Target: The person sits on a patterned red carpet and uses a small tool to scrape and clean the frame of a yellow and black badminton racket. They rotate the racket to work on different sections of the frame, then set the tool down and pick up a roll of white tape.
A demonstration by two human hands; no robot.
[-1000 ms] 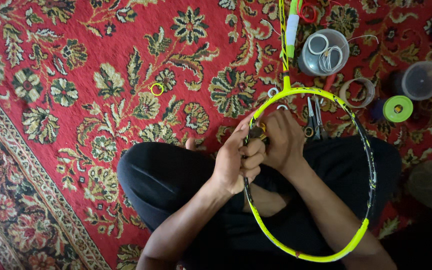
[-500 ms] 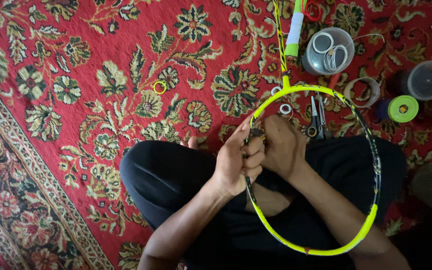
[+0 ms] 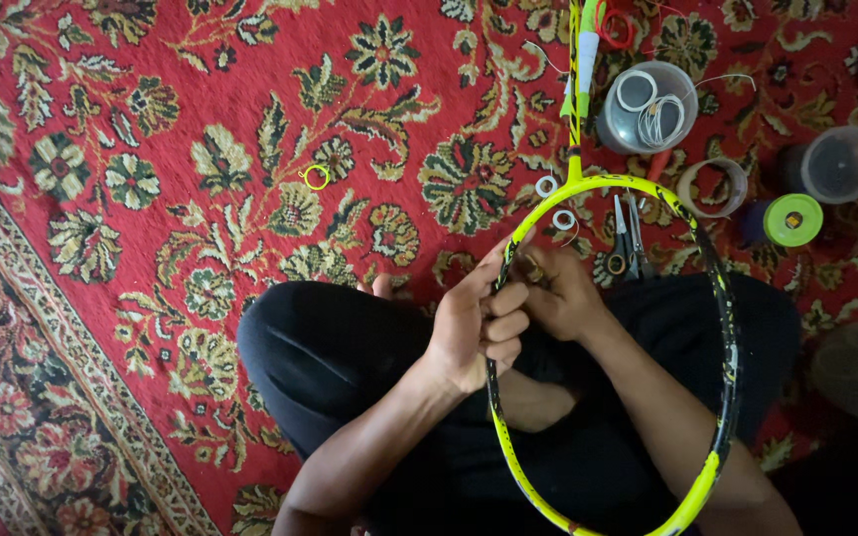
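Both hands, left hand (image 3: 474, 323) and right hand (image 3: 560, 295), are clamped on the racket frame (image 3: 722, 298), working at its rim; scissors (image 3: 628, 238) lie just beyond.

— What's cut off?
— The racket (image 3: 647, 189): its handle leaves the top edge, its hoop the bottom edge.
— And hidden?
— Whatever the right hand (image 3: 558, 293) pinches; the left hand (image 3: 474, 323) covers that rim.

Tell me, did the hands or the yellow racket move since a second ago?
Hardly. Both hands, left and right, keep gripping the yellow racket frame at the same spot on its left rim; only the fingers shift a little. The tubs, the scissors and the rug stayed put.
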